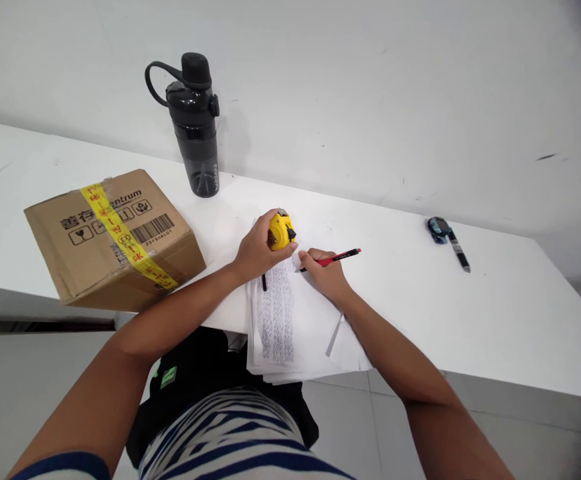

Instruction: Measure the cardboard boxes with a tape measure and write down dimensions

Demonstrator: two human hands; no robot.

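My left hand (259, 248) is closed around a yellow tape measure (282, 232) with a dark button on its side. Its black wrist strap (264, 283) hangs down over the paper. In my right hand (326, 275) is a red and black pen (343, 257), its back end pointing up to the right. The pen's tip is close to the paper, but I cannot tell whether it touches. Both hands rest over a stack of paper sheets (315, 347), whose left part carries dense columns of handwriting. The stack overhangs the table's front edge.
A taped cardboard box (115, 233) stands at the left, near my left forearm. Behind it is a dark water bottle (195, 133) against the wall. To the right on the white table (495, 320) lie a small dark device (438, 228) and a black marker-like pen (459, 252).
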